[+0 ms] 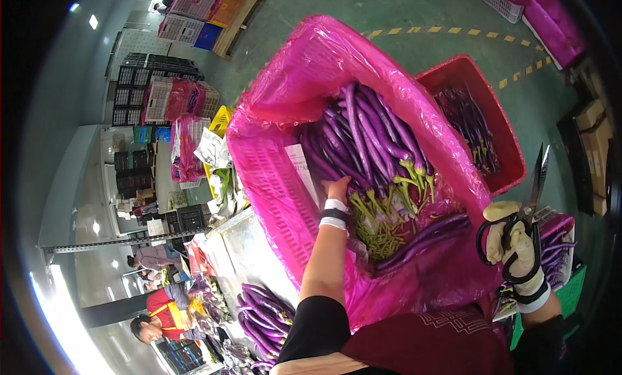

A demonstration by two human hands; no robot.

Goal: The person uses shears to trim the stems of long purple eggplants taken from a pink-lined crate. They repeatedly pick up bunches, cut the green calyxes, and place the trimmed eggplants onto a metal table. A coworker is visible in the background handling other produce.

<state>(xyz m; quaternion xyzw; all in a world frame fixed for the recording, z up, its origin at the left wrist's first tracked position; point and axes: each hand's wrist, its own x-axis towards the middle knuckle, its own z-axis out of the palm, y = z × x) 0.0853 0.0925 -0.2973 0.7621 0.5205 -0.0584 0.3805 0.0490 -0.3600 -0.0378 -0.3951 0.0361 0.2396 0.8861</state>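
My left hand [336, 189] reaches into a crate lined with pink plastic film [277, 200]. It touches the near side of a pile of long purple eggplants [359, 137]; its fingers are partly hidden, so its grip is unclear. Their green stems point towards me and to the right. Cut stem pieces [384, 241] lie in the crate beside a few separate eggplants [423, 243]. Outside the crate on the right, my gloved right hand [512, 246] holds black-handled scissors [529, 200] by the handles, with the blades pointing away and slightly apart.
A red tub [505, 173] holding more eggplants stands beyond the crate's right side. Eggplants [265, 321] lie on the metal table [248, 243] at left. Another person [170, 314] works farther along. A white crate of eggplants [559, 251] sits at right by a green crate [573, 292].
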